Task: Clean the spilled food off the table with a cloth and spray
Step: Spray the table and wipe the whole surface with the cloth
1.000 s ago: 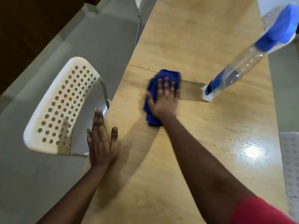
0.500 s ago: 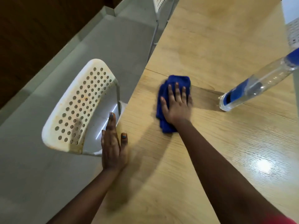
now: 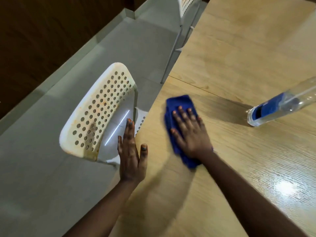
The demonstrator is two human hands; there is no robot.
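A folded blue cloth [image 3: 179,103] lies on the light wooden table [image 3: 239,48] near its left edge. My right hand [image 3: 189,132] presses flat on the cloth, fingers spread, covering its middle. My left hand [image 3: 131,156] is held flat and edge-on against the table's left edge, fingers together, holding nothing. A clear spray bottle [image 3: 280,106] with a blue label stands on the table to the right of the cloth; its top is cut off by the frame. I see no spilled food on the bare wood.
A white perforated chair [image 3: 100,108] stands just left of the table, close to my left hand. A second white chair [image 3: 186,7] stands farther along the same side. Grey tiled floor and a dark wooden wall lie to the left.
My right hand has slid the cloth toward me and a little toward the table's left edge. My left hand stays at the edge. The view has shifted left, so the bottle sits nearer the frame's right edge.
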